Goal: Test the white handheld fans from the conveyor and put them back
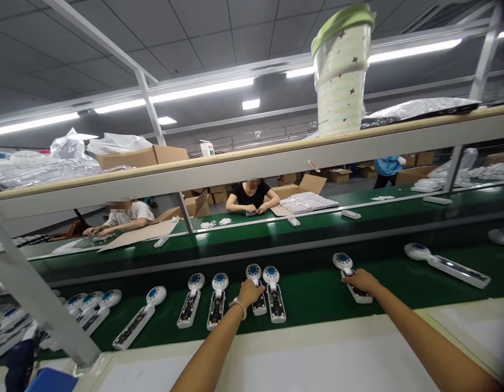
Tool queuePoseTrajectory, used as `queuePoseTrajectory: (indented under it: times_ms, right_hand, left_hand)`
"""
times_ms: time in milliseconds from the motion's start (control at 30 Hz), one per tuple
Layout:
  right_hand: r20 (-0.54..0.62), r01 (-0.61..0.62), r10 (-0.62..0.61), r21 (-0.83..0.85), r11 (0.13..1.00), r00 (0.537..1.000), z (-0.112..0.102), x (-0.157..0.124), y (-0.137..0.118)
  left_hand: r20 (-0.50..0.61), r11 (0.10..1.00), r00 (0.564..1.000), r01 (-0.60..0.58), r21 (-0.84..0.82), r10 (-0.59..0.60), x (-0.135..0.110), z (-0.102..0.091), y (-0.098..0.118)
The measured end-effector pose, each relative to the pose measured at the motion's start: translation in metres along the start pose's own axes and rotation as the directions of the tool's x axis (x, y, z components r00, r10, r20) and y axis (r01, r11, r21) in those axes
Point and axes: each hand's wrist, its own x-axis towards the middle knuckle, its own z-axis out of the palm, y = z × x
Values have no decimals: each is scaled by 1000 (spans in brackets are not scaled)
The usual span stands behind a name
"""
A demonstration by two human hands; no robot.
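L hand (250, 292) curled over white unit (259, 306), R hand (361, 280) pinching another (360, 294); open carton (313, 184) beyond holds white packs (304, 203).

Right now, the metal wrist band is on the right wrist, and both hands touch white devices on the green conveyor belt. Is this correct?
No. The metal wrist band is on the left wrist, not the right; the head view shows this. The left hand and right hand both touch white devices on the green conveyor belt, as you said.
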Motion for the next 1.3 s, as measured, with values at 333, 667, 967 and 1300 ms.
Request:
queuePoseTrajectory:
  times_ms: [333, 667, 967, 1300]
  right_hand:
    - [289, -116, -115, 674, 729, 951, -4, -94, 7]
    - [392, -264, -145, 807, 528, 909, 35, -145, 50]
    - [406, -243, -85, 688, 684, 910, 55, -131, 73]
    - [415, -248, -86, 683, 687, 906, 52, -141, 69]
  left_hand:
    - [189, 927, 976, 165, -336, -106, -58, -76, -16]
    - [148, 549, 977, 207, -810, -150, -172, -119, -99]
    - [175, 565, 980, 198, -801, -96, -175, -112, -111]
    - [119, 526, 989, 150, -837, -94, -177, -109, -108]
